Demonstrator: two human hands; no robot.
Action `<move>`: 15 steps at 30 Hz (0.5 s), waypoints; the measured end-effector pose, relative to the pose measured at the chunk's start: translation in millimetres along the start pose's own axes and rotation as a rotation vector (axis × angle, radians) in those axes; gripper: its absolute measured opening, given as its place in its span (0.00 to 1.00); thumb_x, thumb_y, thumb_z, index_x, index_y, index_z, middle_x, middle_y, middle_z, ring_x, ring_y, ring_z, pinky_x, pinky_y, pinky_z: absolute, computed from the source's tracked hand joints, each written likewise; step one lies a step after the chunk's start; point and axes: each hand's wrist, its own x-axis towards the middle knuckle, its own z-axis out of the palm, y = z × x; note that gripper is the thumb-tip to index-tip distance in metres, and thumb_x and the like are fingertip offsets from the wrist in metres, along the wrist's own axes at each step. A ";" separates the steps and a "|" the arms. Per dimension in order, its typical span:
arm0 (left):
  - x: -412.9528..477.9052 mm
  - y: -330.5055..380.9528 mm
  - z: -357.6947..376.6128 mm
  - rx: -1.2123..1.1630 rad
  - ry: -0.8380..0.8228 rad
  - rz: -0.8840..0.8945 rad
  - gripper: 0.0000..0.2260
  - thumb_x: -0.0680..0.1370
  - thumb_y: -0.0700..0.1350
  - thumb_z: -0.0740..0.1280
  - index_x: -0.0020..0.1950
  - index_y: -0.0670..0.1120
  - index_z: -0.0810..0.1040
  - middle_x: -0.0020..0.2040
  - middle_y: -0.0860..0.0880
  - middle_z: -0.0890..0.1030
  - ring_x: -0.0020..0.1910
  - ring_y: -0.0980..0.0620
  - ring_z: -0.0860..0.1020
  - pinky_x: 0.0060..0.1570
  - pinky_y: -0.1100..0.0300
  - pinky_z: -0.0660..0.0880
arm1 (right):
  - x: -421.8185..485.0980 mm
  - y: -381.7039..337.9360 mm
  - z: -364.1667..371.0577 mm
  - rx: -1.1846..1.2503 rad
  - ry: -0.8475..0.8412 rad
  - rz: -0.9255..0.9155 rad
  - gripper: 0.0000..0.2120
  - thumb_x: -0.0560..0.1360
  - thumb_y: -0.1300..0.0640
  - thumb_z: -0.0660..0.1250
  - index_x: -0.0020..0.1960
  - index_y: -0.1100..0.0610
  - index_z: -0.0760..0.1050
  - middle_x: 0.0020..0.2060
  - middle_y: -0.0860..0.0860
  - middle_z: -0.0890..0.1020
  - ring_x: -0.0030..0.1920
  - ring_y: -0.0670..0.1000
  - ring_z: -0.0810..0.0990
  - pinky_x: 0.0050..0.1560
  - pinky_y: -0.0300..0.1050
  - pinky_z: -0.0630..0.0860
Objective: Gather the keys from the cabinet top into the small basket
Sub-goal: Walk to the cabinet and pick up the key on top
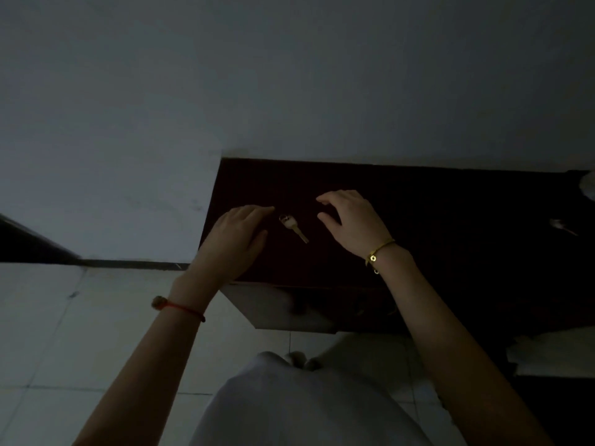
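Right now a single key (pixel 293 227) with a small ring at its head lies flat on the dark cabinet top (pixel 434 252), toward the left end and roughly midway between the wall edge and the front edge. The left hand (pixel 240 239) hovers just beside the key on its left, fingers extended and loosely together, holding nothing; the right hand (pixel 351 220) sits near it on the right, thumb and fingers spread apart in an open claw, also empty. The pick-up looks best done by the right hand: bring thumb and forefinger down on the ring end, where the metal stands a little proud, since the flat blade gives little to pinch on a smooth top. Sliding it toward the front edge could help if it will not lift. A second pale glint (pixel 561 225) near the right end may be another key, though the dim light leaves that unsure. No basket shows anywhere
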 end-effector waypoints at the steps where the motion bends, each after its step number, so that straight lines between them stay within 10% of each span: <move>1: 2.7 -2.3 4.8 0.016 0.006 -0.009 0.20 0.79 0.45 0.61 0.72 0.47 0.68 0.68 0.45 0.74 0.67 0.45 0.71 0.65 0.49 0.69 | 7.8 0.1 5.0 0.003 -0.010 0.004 0.16 0.77 0.52 0.63 0.63 0.54 0.72 0.59 0.50 0.79 0.63 0.51 0.73 0.63 0.51 0.73; 15: 14.7 -14.1 65.3 -0.030 0.074 -0.165 0.13 0.78 0.42 0.60 0.62 0.47 0.77 0.58 0.48 0.80 0.56 0.48 0.76 0.56 0.51 0.73 | 77.2 -2.1 74.4 0.008 -0.184 0.013 0.14 0.73 0.52 0.68 0.57 0.54 0.76 0.51 0.51 0.79 0.55 0.51 0.76 0.53 0.48 0.77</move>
